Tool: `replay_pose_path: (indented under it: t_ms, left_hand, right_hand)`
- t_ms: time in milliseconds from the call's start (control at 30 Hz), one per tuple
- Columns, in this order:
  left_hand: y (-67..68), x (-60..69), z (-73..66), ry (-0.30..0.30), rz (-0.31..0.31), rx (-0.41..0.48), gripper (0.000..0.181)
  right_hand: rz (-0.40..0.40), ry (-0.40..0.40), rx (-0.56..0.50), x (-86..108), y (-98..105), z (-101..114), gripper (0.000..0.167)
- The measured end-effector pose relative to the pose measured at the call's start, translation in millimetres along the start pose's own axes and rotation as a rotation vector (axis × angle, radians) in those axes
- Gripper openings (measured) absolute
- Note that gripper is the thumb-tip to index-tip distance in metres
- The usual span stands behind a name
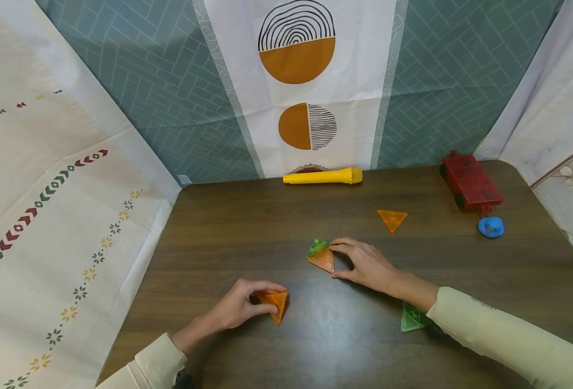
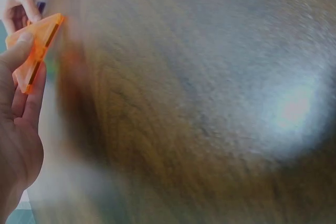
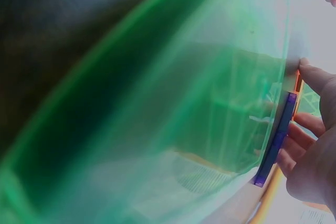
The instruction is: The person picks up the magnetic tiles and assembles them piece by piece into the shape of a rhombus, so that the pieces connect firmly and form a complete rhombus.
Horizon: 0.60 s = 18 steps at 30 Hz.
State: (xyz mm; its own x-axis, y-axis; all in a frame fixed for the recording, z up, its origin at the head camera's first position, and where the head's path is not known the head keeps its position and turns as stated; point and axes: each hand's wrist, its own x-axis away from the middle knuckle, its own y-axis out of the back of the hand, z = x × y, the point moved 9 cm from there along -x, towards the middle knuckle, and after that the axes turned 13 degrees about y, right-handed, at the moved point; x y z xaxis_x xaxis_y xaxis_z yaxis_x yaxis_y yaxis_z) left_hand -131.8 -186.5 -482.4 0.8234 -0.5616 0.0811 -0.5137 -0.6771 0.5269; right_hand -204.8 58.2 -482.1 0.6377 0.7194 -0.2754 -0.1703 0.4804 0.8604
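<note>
An orange triangular tile (image 1: 278, 303) (image 2: 44, 32) is pinched between thumb and fingers of the left hand (image 1: 240, 305) (image 2: 21, 124), held on the table's left half. Further right and back, the right hand (image 1: 366, 265) (image 3: 320, 145) grips a second orange tile (image 1: 322, 260) by its edges, thumb at the near corner. A green tile (image 1: 317, 247) touches that tile's far side. By the right fingers in the right wrist view is a purple strip-like piece (image 3: 275, 140); its full shape is hidden.
A green tile (image 1: 412, 317) lies partly under the right forearm; blurred green plastic (image 3: 157, 103) fills much of the right wrist view. Further back are a loose orange triangle (image 1: 392, 220), yellow stick (image 1: 322, 176), red wheeled toy (image 1: 473, 183) and blue toy (image 1: 491, 227).
</note>
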Motion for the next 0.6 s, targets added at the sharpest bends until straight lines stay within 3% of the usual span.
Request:
replay_pose_path:
  t_ms: [233, 433, 600]
  left_hand:
    - [2.9, -5.8, 7.5, 0.115, 0.030, 0.114, 0.028]
    - [7.9, -11.7, 4.2, 0.112, 0.053, 0.211, 0.022]
    - [14.5, -21.4, -3.2, 0.124, 0.041, 0.220, 0.019]
  right_hand:
    - [0.004, -0.006, -0.004, 0.7, -1, 0, 0.067]
    - [0.005, -0.012, -0.005, 0.8, 0, -1, 0.067]
    - [0.005, -0.011, -0.005, 0.8, 1, 0, 0.068]
